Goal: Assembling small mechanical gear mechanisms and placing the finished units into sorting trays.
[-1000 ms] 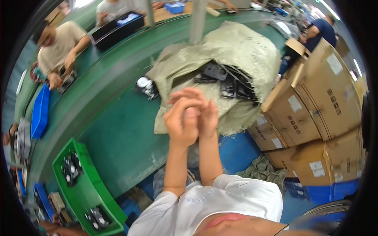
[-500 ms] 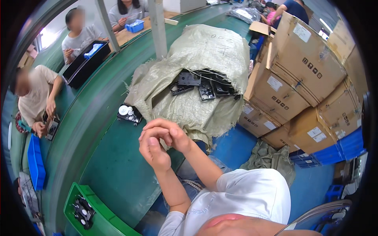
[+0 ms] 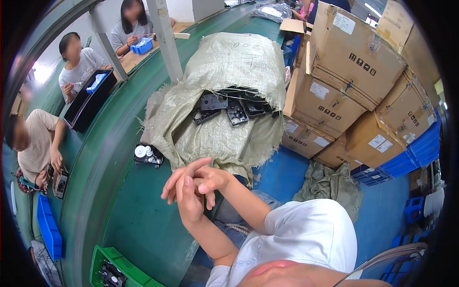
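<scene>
Pressing together above the green worktable (image 3: 138,225), the person's two bare hands hold nothing — the left hand (image 3: 184,193) has its fingers stretched out and spread, while the right hand (image 3: 210,181) curls loosely against it, fingertips touching the left palm. Both are raised clear of the table surface, forearms coming up from a white shirt at the lower edge.

Nearest them, just up and to the left, a small black assembly with white gears (image 3: 147,154) lies on the table at the hem of a woven sack (image 3: 224,86). The sack gapes open in the middle, showing a heap of black plastic parts (image 3: 229,107). Stacked cardboard boxes (image 3: 354,71) crowd the right side, with blue crates (image 3: 411,153) beyond them. A green crate (image 3: 103,260) holding dark parts sits at the near left — and across the table, three seated people work over a black tray (image 3: 88,103) and a blue bin (image 3: 142,46).
</scene>
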{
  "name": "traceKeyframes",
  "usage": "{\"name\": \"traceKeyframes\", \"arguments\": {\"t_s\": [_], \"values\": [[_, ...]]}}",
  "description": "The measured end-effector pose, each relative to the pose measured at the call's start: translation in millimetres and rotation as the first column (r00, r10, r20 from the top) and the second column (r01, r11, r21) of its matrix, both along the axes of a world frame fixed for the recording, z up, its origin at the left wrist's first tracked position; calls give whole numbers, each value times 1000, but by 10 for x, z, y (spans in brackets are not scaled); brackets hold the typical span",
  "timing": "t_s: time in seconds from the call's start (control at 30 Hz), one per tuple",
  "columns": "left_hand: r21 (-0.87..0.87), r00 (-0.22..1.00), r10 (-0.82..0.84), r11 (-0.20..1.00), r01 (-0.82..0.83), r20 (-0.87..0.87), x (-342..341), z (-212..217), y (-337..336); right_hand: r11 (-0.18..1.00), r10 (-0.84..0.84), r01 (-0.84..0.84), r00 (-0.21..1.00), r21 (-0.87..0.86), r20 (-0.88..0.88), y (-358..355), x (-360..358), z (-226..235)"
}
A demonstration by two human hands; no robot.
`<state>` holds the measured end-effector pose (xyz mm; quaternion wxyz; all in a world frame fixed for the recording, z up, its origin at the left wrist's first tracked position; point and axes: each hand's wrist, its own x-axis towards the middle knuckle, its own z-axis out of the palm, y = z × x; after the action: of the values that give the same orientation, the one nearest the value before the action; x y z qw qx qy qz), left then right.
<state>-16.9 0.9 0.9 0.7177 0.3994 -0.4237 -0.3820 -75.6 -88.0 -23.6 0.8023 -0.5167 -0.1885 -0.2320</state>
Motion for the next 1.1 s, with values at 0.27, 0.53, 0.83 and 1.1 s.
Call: {"name": "traceKeyframes", "arguments": {"t_s": [0.27,0.53,0.83,1.1], "values": [[6,1000,-17,1000,17,5,-20,82,-20,999,-10,11,999,-36,32,-54,26,-71],[-21,983,182,983,-181,24,-105,0,-150,992,-122,123,990,14,-74,-90,-20,-3],[33,995,98,995,-98,11,-51,47,-121,935,-355,355,935,7,24,-101,75,-73],[23,991,132,991,-132,17,-27,22,-130,861,-506,504,863,66,16,-63,94,-30]]}}
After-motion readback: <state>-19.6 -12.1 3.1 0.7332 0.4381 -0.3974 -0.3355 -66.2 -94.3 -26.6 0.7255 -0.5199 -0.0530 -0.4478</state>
